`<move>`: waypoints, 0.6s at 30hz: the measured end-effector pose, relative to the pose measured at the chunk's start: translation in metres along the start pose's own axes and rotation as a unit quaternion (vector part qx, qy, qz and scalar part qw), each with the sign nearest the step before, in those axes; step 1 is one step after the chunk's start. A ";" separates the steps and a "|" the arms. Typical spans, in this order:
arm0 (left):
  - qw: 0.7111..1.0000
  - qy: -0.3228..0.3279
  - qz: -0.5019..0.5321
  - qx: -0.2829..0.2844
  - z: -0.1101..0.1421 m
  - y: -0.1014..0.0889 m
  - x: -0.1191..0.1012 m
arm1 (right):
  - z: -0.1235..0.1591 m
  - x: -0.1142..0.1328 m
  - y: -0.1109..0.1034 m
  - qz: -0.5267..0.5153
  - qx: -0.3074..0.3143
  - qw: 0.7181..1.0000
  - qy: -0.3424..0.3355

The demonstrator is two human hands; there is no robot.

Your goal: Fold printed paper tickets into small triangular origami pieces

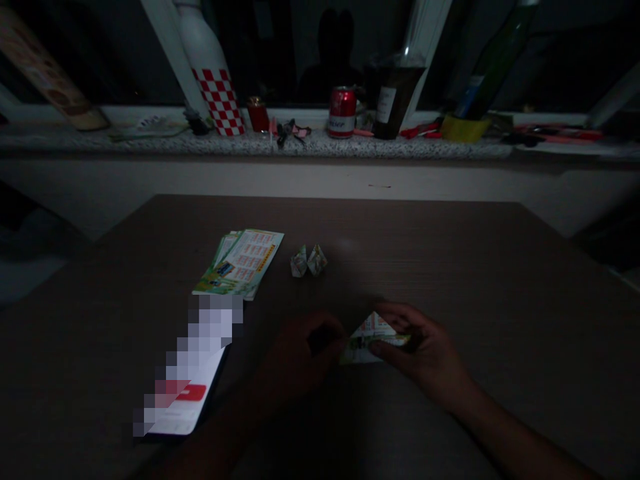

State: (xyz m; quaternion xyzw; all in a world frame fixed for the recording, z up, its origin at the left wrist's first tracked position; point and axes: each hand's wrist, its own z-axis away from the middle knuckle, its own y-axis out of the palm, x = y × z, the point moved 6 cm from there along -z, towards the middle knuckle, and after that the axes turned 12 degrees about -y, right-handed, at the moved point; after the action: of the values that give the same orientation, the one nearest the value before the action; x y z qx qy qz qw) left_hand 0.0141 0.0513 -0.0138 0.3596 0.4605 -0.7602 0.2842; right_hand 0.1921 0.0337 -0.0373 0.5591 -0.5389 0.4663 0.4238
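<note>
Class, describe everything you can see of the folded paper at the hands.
The folded paper looks thin and creased, its upper part rising to a point away from the person. That part is whitish with reddish printed blocks; a green-yellow band crosses below it, above a dim, pale lower strip. The right hand holds its right side, thumb on the near face. The left hand is at its left corner; shadow hides whether it touches.

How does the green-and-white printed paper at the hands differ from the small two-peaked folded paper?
The green-and-white printed paper is in the right hand; the small two-peaked folded paper sits untouched on the brown table.
The printed paper looks flatter, with one broad point; the two-peaked one is compact, raised.
Shared: folded, pale paper.
</note>
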 end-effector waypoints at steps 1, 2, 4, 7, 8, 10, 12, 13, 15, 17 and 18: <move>1.000 -0.002 0.014 -0.005 0.000 0.000 0.000 | 0.000 0.000 0.000 -0.011 -0.007 1.000 0.004; 1.000 -0.005 0.024 -0.010 0.001 -0.001 0.001 | 0.001 0.000 -0.001 -0.016 -0.013 1.000 0.007; 0.999 -0.003 0.025 -0.030 0.001 -0.002 0.001 | 0.001 0.000 -0.003 -0.013 -0.022 1.000 0.006; 0.997 0.022 -0.001 -0.074 0.001 -0.003 -0.002 | 0.001 0.001 -0.006 -0.003 -0.038 0.999 -0.002; 0.996 0.036 -0.008 -0.085 0.002 -0.002 -0.003 | 0.001 0.001 -0.007 0.000 -0.045 0.999 -0.006; 0.994 0.061 -0.015 -0.093 0.003 0.000 -0.005 | 0.002 0.003 -0.009 0.010 -0.059 0.998 -0.016; 0.993 0.070 -0.019 -0.095 0.004 0.002 -0.005 | 0.002 0.005 -0.009 0.021 -0.067 0.997 -0.023; 0.993 0.070 -0.022 -0.097 0.005 0.003 -0.004 | 0.002 0.006 -0.008 0.022 -0.069 0.997 -0.025; 0.993 0.064 -0.023 -0.100 0.005 0.004 -0.004 | 0.003 0.007 -0.006 0.014 -0.069 0.997 -0.025; 0.995 0.056 -0.013 -0.087 0.005 0.005 -0.005 | 0.003 0.008 -0.005 0.001 -0.067 0.997 -0.024; 0.996 0.052 -0.006 -0.075 0.005 0.005 -0.006 | 0.003 0.008 -0.004 -0.005 -0.065 0.998 -0.023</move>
State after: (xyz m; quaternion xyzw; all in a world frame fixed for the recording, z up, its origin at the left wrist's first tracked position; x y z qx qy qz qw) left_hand 0.0199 0.0452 -0.0101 0.3736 0.5323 -0.7054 0.2820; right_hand 0.1960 0.0296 -0.0296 0.5437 -0.5749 0.4153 0.4488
